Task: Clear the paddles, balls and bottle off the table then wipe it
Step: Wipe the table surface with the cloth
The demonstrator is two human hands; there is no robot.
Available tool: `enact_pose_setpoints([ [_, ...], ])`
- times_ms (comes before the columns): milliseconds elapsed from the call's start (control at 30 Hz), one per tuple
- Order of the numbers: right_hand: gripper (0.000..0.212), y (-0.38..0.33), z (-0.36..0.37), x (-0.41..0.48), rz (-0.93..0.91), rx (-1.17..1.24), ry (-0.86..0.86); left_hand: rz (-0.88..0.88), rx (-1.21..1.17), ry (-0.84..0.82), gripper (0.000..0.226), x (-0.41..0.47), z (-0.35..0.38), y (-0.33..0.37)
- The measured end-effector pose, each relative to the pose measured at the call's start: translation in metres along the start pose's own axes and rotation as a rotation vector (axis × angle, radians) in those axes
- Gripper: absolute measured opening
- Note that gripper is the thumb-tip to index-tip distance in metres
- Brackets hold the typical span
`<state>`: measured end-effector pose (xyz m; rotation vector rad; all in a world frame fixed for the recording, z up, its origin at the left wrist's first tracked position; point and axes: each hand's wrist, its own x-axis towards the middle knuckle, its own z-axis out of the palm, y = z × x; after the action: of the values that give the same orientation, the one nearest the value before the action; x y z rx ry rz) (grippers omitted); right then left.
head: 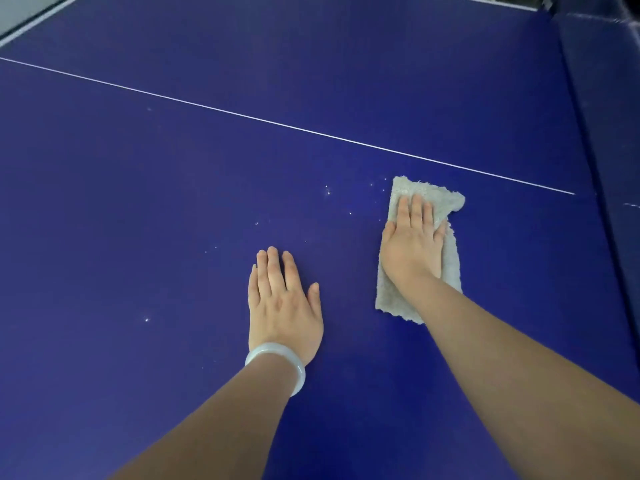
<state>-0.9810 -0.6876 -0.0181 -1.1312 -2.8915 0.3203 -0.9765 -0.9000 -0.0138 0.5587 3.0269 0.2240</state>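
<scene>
**While Specks Remain, Wiping Is in Hand**

Though paddles, balls and bottle are nowhere in sight, the right hand [412,247] presses flat, fingers straight, on a beige fluffy cloth [437,199] upon the dark blue table-tennis table [173,174]. The left hand [282,303] rests released on the top. Next, I'd judge: sweep leftward over the white specks [327,190].

Setting: table-tennis room or sports hall; which of the two cannot be told.

Evidence:
- The desk [207,168] is a deep-blue matte playing surface that fills almost the whole view.
- A thin white line [287,124] runs straight across the desk, like a centre line.
- A white border stripe [34,24] marks the desk's far left edge, with pale floor [20,5] beyond that edge.
- A dark blue panel [602,98] rises along the desk's right side.
- Fine white specks [327,192] lie scattered mid-desk.
</scene>
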Motion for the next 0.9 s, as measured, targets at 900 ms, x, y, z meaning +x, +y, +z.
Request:
enact_pose_setpoints([
  [900, 0.052, 0.041, -0.027, 0.084, -0.144, -0.027, -0.015, -0.009, -0.003, -0.011, 0.072, 0.000, 0.001, -0.001],
])
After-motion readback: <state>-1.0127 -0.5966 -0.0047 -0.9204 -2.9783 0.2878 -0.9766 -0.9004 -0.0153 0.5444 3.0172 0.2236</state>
